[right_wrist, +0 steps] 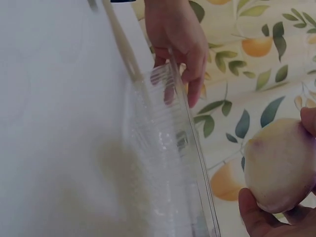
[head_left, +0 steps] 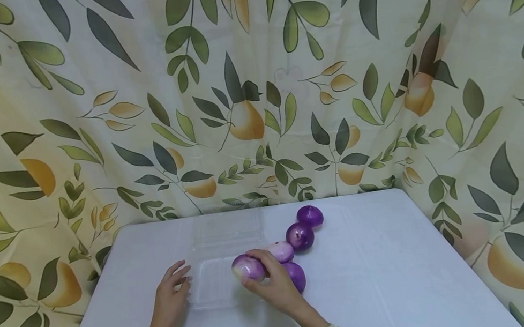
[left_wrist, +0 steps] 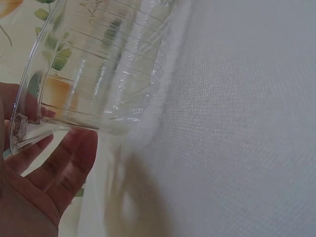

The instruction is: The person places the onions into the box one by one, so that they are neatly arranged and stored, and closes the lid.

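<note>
My right hand (head_left: 276,286) grips a purple onion (head_left: 248,268) with thumb and fingers, above the right side of a clear plastic container (head_left: 213,285). The right wrist view shows the pale underside of this onion (right_wrist: 279,165) between fingertips. At the container's left edge, my left hand (head_left: 171,295) holds the rim. In the left wrist view, its fingers (left_wrist: 74,163) lie on both sides of the clear wall (left_wrist: 94,64). Just beyond my right hand sit a paler onion (head_left: 280,251) and a purple onion (head_left: 296,276), the latter partly hidden by that hand.
Farther back on the white table (head_left: 376,274) stand a dark purple onion (head_left: 300,236) and another onion (head_left: 309,216), nearly in a row. The container's clear lid (head_left: 226,229) lies folded open toward the back. A leaf-and-fruit patterned curtain (head_left: 255,105) hangs behind the table.
</note>
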A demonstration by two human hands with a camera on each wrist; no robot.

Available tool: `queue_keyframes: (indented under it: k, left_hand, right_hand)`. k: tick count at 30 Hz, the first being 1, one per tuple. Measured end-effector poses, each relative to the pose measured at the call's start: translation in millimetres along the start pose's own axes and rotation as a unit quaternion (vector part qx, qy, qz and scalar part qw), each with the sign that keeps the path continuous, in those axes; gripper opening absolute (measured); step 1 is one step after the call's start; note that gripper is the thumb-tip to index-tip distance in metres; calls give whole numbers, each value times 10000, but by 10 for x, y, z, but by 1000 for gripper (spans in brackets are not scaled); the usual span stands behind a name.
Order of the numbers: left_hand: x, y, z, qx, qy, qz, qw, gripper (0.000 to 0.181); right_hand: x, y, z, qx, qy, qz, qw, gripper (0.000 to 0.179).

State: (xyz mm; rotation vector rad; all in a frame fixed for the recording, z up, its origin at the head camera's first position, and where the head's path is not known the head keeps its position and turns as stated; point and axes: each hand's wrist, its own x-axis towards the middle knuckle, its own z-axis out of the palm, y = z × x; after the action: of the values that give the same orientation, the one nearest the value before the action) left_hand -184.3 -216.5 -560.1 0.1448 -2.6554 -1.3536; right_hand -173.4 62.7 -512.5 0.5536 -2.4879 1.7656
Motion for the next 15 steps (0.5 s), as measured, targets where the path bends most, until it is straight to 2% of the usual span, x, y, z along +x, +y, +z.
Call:
queue_keyframes:
  k: [15]
  left_hand:
    - [9,1,-8,17,98,126,9999,35]
  right_hand:
    - [142,-7,216,-131,-47,-189,9997,54]
